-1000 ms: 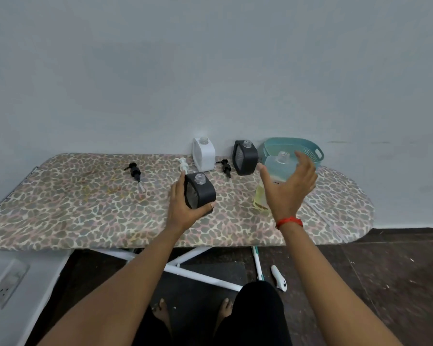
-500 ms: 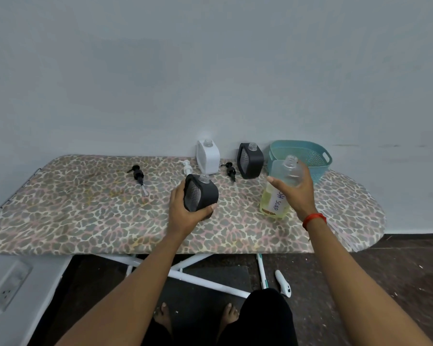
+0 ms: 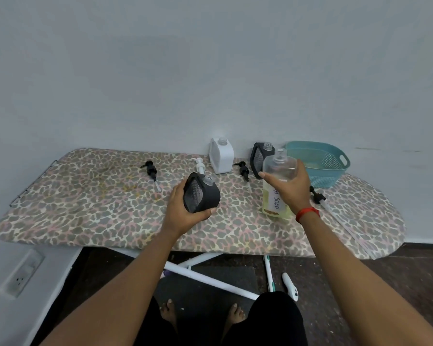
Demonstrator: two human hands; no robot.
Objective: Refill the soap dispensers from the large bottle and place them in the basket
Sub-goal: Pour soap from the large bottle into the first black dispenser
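Head view, left to right. Left hand (image 3: 183, 211) grasps a black dispenser (image 3: 201, 193), tilted, capless, its base in the palm, above the ironing board (image 3: 85, 211). Right hand (image 3: 289, 189) wraps the large bottle (image 3: 275, 186) from the right at mid-body; neck open, yellow soap low inside. Basket (image 3: 319, 163) stands behind, near the wall.

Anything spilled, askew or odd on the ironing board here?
No spill shows. The black dispenser in the left hand is tilted, and the pump heads lie loose on the leopard-print board, which fits refilling.
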